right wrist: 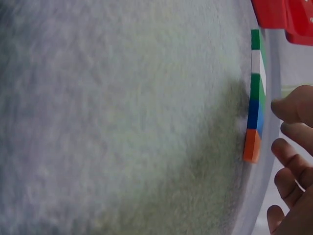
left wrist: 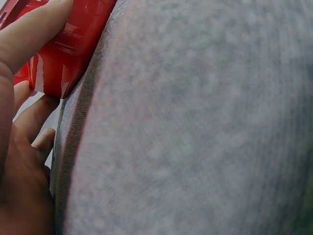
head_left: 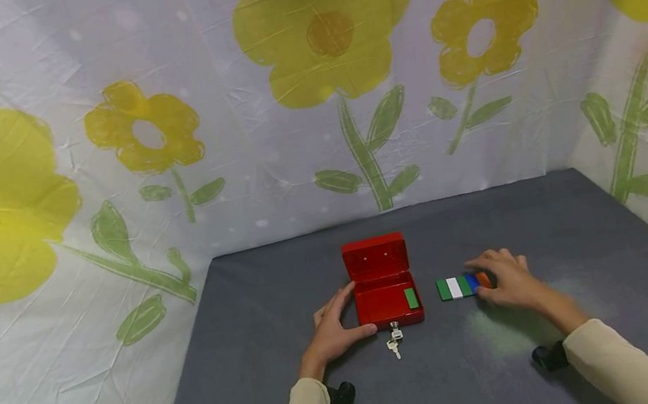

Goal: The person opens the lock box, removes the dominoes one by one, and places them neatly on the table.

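A red cash box (head_left: pixel 391 323) stands with its lid raised, and one green block (head_left: pixel 411 298) lies at the right inside it. My left hand (head_left: pixel 333 325) holds the box by its left front corner, thumb at the front and fingers along the left side. In the left wrist view, the thumb (left wrist: pixel 34 32) lies against the red wall. To the right of the box is a row of flat blocks (head_left: pixel 454 288): green, white, green, blue and orange. Over the blue and orange end, my right hand (head_left: pixel 507 280) hovers with fingers spread and loosely bent, apart from the blocks in the right wrist view.
Keys (head_left: pixel 394 346) hang from the lock at the box's front onto the grey table (head_left: pixel 457 380). Behind the table and at both sides hangs a pale curtain (head_left: pixel 249 136) printed with yellow flowers. Black wrist straps (head_left: pixel 342 397) sit by the sleeves.
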Motion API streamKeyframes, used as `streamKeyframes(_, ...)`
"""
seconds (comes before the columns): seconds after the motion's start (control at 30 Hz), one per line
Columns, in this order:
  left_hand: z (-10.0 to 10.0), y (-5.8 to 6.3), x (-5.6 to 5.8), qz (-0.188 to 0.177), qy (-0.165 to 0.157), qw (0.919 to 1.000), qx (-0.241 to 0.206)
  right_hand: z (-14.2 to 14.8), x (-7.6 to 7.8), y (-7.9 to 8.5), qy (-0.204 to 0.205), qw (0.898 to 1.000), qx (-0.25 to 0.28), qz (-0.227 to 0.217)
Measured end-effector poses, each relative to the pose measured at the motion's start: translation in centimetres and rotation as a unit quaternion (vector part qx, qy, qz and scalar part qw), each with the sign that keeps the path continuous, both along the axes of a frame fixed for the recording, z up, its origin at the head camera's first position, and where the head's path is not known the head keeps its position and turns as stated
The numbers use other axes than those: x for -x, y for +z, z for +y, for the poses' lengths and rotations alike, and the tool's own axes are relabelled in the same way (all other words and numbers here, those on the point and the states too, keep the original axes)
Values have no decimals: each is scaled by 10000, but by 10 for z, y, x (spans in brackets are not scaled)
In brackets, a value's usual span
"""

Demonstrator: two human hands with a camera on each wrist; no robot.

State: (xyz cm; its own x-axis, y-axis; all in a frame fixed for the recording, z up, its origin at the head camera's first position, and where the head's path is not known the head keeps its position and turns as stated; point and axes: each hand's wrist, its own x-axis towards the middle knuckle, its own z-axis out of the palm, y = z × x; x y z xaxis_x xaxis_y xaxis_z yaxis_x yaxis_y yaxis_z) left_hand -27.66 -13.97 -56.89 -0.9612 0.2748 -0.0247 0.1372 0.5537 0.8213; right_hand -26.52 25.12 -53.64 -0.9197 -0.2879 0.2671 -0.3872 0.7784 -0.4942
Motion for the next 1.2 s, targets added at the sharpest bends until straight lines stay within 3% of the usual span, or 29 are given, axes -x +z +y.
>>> streamKeyframes(0.57, 1, 0, -1, -57, 70, 9999, 51, -26, 1, -2, 348, 9974, 197, 595)
streamKeyframes(1.2, 0, -1, 0, -21, 35, 10000, 79, -51, 5, -6, 607, 9945, 374, 763)
